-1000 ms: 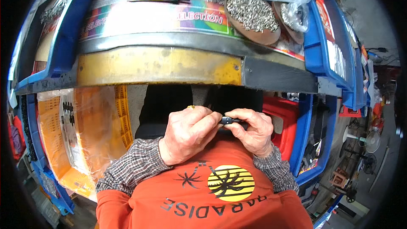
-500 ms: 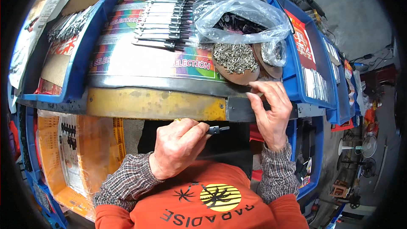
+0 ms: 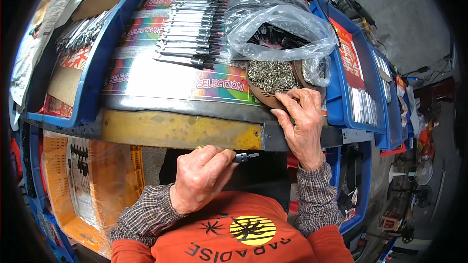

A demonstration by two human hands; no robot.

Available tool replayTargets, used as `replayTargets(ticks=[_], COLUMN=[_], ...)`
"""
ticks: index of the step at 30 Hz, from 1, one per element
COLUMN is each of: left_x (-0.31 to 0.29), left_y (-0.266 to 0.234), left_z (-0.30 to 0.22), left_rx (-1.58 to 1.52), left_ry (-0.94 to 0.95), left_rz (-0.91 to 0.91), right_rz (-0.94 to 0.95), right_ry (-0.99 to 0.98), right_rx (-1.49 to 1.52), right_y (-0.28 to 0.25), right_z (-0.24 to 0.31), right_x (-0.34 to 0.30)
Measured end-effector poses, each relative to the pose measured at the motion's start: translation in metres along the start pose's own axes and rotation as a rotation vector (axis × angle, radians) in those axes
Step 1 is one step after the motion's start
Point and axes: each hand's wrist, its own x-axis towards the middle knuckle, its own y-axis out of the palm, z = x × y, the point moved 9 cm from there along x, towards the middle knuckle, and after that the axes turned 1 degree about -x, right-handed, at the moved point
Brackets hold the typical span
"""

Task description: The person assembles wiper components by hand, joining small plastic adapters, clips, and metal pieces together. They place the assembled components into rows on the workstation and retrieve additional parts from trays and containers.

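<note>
The worktop point(image 3: 180, 129) carries a glossy printed sheet point(image 3: 141, 82), a crumpled clear plastic bag point(image 3: 287, 12) and a smooth, rounded brown dish point(image 3: 264, 99). The right hand point(image 3: 305, 127), thumb and forefinger parted, is at the dish's near rim. Near the worktop's front edge, the left hand point(image 3: 201, 175) pinches a slim black piece point(image 3: 241, 158) with metal tip. Fetching shiny small metal parts point(image 3: 270, 75) seems in hand; this calls for a fine fingertip grip.
</note>
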Motion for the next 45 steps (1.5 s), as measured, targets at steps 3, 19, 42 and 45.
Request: replayTargets(ticks=[3, 19, 42, 45], left_x=[-0.001, -0.006, -0.019, -0.018], left_y=[-0.002, -0.002, 0.011, 0.012], left_z=[-0.002, -0.006, -0.018, -0.016], left_rx=[-0.001, 0.022, 0.037, 0.024], left_ry=[0.007, 0.004, 0.045, 0.021], left_rz=[-0.011, -0.026, 0.01, 0.035], right_rz=[-0.01, 0.022, 0.22, 0.201], right_ry=[0.007, 0.067, -0.06, -0.061], right_rx=[0.054, 0.332, 0.687, 0.727], right_y=[-0.002, -0.008, 0.0, -0.003], right_z=[0.0, 0.004, 0.074, 0.071], right_x=[0.0, 0.002, -0.033, -0.034])
